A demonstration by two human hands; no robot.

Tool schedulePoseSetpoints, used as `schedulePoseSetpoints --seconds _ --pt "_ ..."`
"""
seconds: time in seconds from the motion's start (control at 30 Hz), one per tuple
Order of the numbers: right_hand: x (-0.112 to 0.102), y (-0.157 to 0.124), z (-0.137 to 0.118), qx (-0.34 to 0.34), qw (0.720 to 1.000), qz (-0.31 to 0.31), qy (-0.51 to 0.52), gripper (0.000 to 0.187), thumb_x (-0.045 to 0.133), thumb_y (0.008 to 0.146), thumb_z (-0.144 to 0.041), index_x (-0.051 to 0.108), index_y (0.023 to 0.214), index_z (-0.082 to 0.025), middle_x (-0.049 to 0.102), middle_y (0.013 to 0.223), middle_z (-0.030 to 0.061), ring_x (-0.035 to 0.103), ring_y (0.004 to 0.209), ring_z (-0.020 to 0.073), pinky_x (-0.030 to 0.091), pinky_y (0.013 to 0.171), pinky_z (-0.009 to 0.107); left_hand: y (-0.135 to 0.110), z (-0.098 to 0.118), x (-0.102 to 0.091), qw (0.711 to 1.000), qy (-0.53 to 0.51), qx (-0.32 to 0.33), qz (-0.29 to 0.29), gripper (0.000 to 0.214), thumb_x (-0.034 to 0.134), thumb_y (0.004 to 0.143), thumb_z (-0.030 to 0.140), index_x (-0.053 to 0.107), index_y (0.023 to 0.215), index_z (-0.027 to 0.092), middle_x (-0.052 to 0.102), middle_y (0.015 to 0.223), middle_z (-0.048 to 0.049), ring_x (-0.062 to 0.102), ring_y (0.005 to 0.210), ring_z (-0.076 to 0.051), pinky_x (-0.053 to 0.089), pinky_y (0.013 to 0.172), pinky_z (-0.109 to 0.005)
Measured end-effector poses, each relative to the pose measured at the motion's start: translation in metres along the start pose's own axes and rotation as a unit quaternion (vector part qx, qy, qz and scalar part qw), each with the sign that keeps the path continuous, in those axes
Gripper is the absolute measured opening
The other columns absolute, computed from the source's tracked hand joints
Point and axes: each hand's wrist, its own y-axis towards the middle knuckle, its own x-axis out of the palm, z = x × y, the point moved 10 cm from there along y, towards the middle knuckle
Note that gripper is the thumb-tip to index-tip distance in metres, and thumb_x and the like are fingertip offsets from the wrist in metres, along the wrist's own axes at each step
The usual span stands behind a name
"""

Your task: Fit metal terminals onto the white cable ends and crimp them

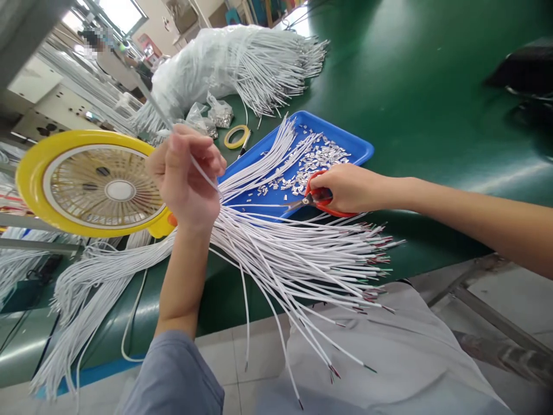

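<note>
Writing: from my head view, the red-and-white panel (149, 49) in the background is too blurred for me to read.
White cables (280, 248): slim, smooth and matte, fanned across the green table (410, 86) and over its near edge, many ends bared to red, green and dark cores.
Left hand (188, 181): raised, thumb and fingers curled in a pinch on a white cable (204, 173), which runs through the grip and slants down toward the bunch.
Right hand (352, 187): fingers wrapped round the red-handled scissors (307, 199), blade tips at one cable's length; I cannot tell whether they touch it.
Blue tray (367, 151): beyond the bunch, bearing scattered silvery pieces (322, 158) and more cables, just past the scissors.
Yellow fan (37, 193): beside my left hand.
</note>
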Motion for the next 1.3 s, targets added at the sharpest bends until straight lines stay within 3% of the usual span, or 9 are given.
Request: schedulePoseSetpoints --seconds 0.17,0.27,0.43,0.53,0.63,0.73,0.8,1.03,1.3 --pt "0.023 -0.011 -0.034 -0.072 0.984 -0.124 0.103 0.011 0.057 0.069 -0.012 0.063 0.072 -0.020 0.061 0.063 -0.0012 0.048 0.053 0.0096 0.033 0.052 0.025 -0.006 -0.012 0.014 0.991 -0.071 -0.096 -0.054 0.011 0.069 0.081 0.031 0.071 0.083 0.021 0.051 0.055 0.0052 0.029 0.031 -0.001 0.017 0.026 -0.019" --pt "0.029 -0.020 -0.051 -0.094 0.969 -0.175 0.147 0.011 0.056 0.069 -0.010 0.061 0.071 -0.020 0.060 0.063 -0.0019 0.046 0.052 0.0084 0.034 0.050 0.023 -0.022 -0.048 0.034 0.971 -0.096 -0.189 -0.106 0.029 0.067 0.082 0.044 0.066 0.067 0.019 0.045 0.051 0.0051 0.028 0.030 0.000 0.017 0.026 -0.018" --pt "0.024 -0.025 -0.050 -0.088 0.964 -0.192 0.162 0.011 0.058 0.069 -0.009 0.061 0.073 -0.019 0.062 0.067 -0.0014 0.049 0.057 0.0091 0.037 0.052 0.022 -0.055 -0.124 0.056 0.932 -0.034 -0.319 -0.168 0.044 0.069 0.076 0.055 0.066 0.062 0.014 0.054 0.054 0.0005 0.049 0.045 -0.005 0.040 0.042 -0.018" --pt "0.002 -0.020 -0.045 -0.094 0.969 -0.123 0.191 0.002 0.064 0.073 -0.018 0.063 0.074 -0.019 0.062 0.067 0.0001 0.052 0.058 0.0111 0.040 0.054 0.025 -0.064 -0.142 0.056 0.924 -0.034 -0.350 -0.153 0.040 0.075 0.070 0.052 0.071 0.077 0.013 0.058 0.055 0.0007 0.053 0.048 -0.007 0.043 0.045 -0.019" --pt "-0.029 -0.014 -0.028 -0.046 0.967 0.033 0.249 0.011 0.068 0.075 -0.027 0.061 0.069 -0.022 0.063 0.066 0.0004 0.055 0.059 0.0139 0.044 0.056 0.029 -0.069 -0.140 0.059 0.921 -0.054 -0.353 -0.158 0.041 0.077 0.070 0.047 0.071 0.091 0.013 0.059 0.057 0.0018 0.053 0.044 -0.007 0.042 0.042 -0.019" --pt "-0.057 -0.019 0.008 0.038 0.925 0.238 0.294 0.013 0.069 0.075 -0.027 0.060 0.067 -0.024 0.067 0.073 0.0000 0.061 0.067 0.0164 0.048 0.063 0.033 -0.071 -0.132 0.063 0.923 -0.071 -0.341 -0.165 0.034 0.078 0.070 0.039 0.069 0.091 0.013 0.064 0.066 0.0004 0.056 0.040 -0.007 0.044 0.040 -0.019" --pt "-0.058 -0.023 0.026 0.073 0.899 0.303 0.306 0.012 0.070 0.075 -0.026 0.059 0.070 -0.025 0.069 0.080 -0.0002 0.063 0.073 0.0174 0.048 0.067 0.034 -0.074 -0.128 0.068 0.921 -0.084 -0.339 -0.174 0.025 0.078 0.071 0.031 0.069 0.085 0.012 0.063 0.065 0.0004 0.058 0.041 -0.009 0.045 0.040 -0.019" --pt "-0.043 -0.024 0.034 0.128 0.923 0.287 0.222 0.013 0.064 0.081 -0.034 0.055 0.078 -0.025 0.068 0.096 0.0019 0.064 0.094 0.0226 0.050 0.074 0.038 -0.074 -0.117 0.073 0.929 -0.072 -0.318 -0.178 0.010 0.078 0.067 0.012 0.069 0.068 0.010 0.062 0.063 -0.0017 0.062 0.049 -0.011 0.049 0.043 -0.019" --pt "-0.051 -0.027 0.007 0.068 0.910 0.290 0.288 0.016 0.063 0.079 -0.020 0.050 0.071 -0.024 0.068 0.089 -0.0011 0.066 0.087 0.0197 0.051 0.077 0.038 -0.075 -0.110 0.081 0.926 -0.068 -0.300 -0.217 0.012 0.077 0.072 0.021 0.071 0.067 0.012 0.063 0.062 -0.0020 0.061 0.048 -0.011 0.050 0.043 -0.021"
